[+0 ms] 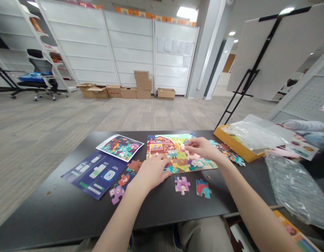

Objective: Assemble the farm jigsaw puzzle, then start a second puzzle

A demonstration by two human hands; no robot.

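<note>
A farm-scene jigsaw puzzle (179, 162) with a red barn lies on the dark table, largely assembled. My left hand (154, 168) lies flat over its lower left edge, fingers stretched and thumb apart. Above the puzzle's right part, my right hand (201, 147) has its thumb and fingers closed together; anything between them is hidden. Nearer to me are a loose purple puzzle piece (181, 185) and a red-and-teal puzzle piece (203, 189). Several more pieces lie left of my left forearm, among them a pink-purple piece (116, 194). Another heap of loose pieces (234, 156) sits right of the puzzle.
A folded leaflet (95, 172) with a colourful picture lies on the table's left. At the right stand a yellow box (236, 144) with clear plastic inside and a crumpled plastic bag (295, 185). An easel board (272, 52) stands beyond; cardboard boxes (143, 85) line the far wall.
</note>
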